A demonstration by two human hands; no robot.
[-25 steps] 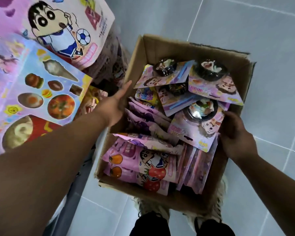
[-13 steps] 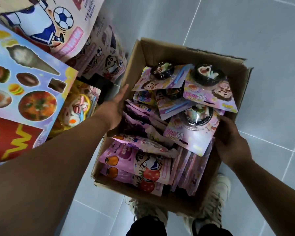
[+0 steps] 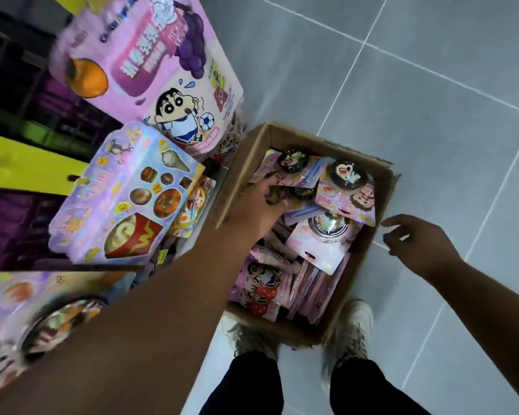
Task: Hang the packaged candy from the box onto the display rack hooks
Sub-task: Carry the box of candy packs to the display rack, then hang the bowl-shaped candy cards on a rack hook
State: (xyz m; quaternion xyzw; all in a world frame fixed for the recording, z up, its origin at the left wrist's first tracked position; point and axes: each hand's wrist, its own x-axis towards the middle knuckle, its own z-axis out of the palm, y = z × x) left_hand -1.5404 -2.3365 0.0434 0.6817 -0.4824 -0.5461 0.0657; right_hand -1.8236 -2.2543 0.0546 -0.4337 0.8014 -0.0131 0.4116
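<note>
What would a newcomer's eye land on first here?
Probably the open cardboard box on the grey floor, crammed with pink cartoon candy packs. The left hand reaches in over its left wall, while the right hand hovers open just outside its right wall. At the left, big bright hanging packs crowd the view.

left hand (image 3: 261,205) fingertips: hidden among packs (image 3: 315,250) | bottom-left pack (image 3: 42,319): blurred, cut by edge

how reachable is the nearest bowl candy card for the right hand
Probably yes: the right hand hovers open outside the cardboard box's right wall, and the bowl candy card lies exposed on top; the left hand is farther left.
</note>
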